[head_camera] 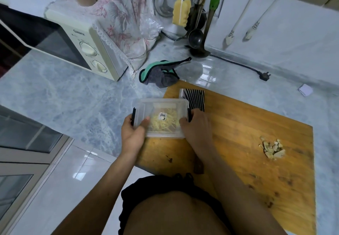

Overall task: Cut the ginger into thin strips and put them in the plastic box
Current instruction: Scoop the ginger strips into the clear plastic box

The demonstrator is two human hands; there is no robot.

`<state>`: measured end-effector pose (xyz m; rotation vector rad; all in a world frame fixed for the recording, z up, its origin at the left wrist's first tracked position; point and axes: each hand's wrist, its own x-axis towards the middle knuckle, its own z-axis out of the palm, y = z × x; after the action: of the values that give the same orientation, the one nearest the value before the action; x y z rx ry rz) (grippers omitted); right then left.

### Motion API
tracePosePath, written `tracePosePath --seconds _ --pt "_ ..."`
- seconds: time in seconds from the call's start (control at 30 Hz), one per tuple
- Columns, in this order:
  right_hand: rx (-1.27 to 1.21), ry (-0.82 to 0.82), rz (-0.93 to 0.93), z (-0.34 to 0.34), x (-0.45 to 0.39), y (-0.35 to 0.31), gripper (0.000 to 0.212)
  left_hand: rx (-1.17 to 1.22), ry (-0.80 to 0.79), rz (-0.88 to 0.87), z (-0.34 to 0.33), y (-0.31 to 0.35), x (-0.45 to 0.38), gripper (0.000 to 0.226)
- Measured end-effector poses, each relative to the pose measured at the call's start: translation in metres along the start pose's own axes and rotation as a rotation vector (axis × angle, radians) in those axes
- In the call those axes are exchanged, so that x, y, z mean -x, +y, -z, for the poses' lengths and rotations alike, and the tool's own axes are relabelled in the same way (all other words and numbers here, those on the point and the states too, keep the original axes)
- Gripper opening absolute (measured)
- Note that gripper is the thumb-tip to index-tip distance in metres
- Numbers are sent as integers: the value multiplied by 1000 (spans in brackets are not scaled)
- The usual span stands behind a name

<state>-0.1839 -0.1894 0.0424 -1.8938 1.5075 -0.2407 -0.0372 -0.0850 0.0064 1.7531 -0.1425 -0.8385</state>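
Hands held the plastic box: left hand and right hand gripped its ends, fingers closed around them (ginger strips inside), at the cutting board's left edge.

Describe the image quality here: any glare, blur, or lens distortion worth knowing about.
Head view: wide-angle lens bends the cream microwave oven and the wooden cutting board edges outward. Bright glare patches sit on the grey marble countertop and on the floor tiles. The clear plastic box with black clips is slightly soft, so the ginger strips inside lack fine detail.
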Motion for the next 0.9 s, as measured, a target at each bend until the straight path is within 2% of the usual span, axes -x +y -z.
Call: tracePosePath --seconds 0.17,0.3,0.43,0.57,0.8,0.9 --pt "71 60 123 -6 6 7 24 -102 -25 -69 3 1 -2 47" --pt "246 70 210 -8 6 6 21 -83 65 -67 -4 0 3 37" --pt "385 -11 179 -7 7 -6 34 -103 181 -99 -12 -2 12 36" --pt "456 -27 158 -7 6 -16 44 -173 193 -160 -12 -1 18 36" --pt "315 -26 177 -1 7 -6 24 -275 182 -235 -6 4 21 34" --pt "243 -60 175 -1 7 1 26 -309 177 -292 -5 4 24 32"
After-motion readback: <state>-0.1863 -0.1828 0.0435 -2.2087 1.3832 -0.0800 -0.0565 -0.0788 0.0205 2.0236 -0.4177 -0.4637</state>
